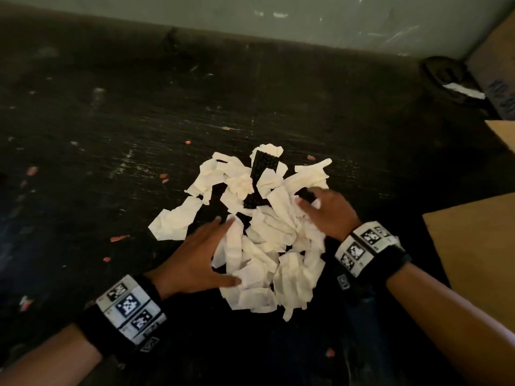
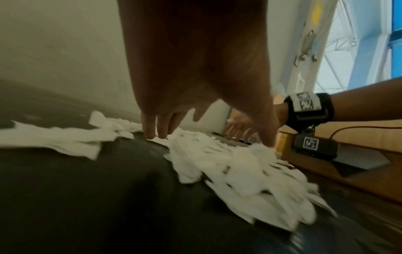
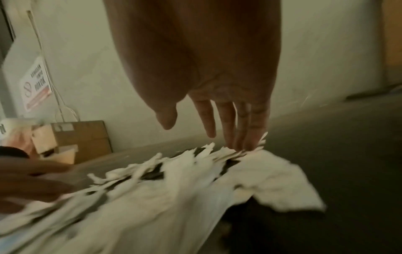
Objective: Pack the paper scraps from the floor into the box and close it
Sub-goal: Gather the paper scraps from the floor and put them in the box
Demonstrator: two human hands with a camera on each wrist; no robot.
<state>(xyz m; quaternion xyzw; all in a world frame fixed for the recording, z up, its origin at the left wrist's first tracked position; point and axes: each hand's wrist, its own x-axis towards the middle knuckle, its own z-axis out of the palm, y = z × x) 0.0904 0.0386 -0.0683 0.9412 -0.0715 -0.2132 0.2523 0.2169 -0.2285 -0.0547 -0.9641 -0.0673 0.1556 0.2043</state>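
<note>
1. I see my left forearm come in from the bottom left, with a black wrist band [image 1: 131, 310] that has checkered squares on it.
2. My left hand [image 1: 200, 254] lies flat and low on the dark floor [image 1: 111, 135]. Its fingers are straight and spread, not closed on anything. The thumb points to the right and touches the near side of the paper scraps [image 1: 259, 235].
3. In the left wrist view the fingertips [image 2: 150, 134] press down at the edge of the white pile.
4. My right forearm comes in from the bottom right, with the same kind of band [image 1: 367, 246].
5. My right hand [image 1: 326, 213] rests on top of the right side of the pile. Its fingers are spread and nearly straight. They touch the paper but do not grab it.
6. In the right wrist view the long fingers [image 3: 239, 130] point down and their tips meet the torn strips.
7. The scraps lie in one heap on the floor between my two hands. Some pieces reach out past my fingers toward the wall [image 1: 306, 20].
8. The brown box [image 1: 479, 260] stands on the right, just beside my right wrist. Its flap is up, and no scraps touch it.
9. More cardboard [image 1: 498, 68] sits far back in the right corner.
</note>
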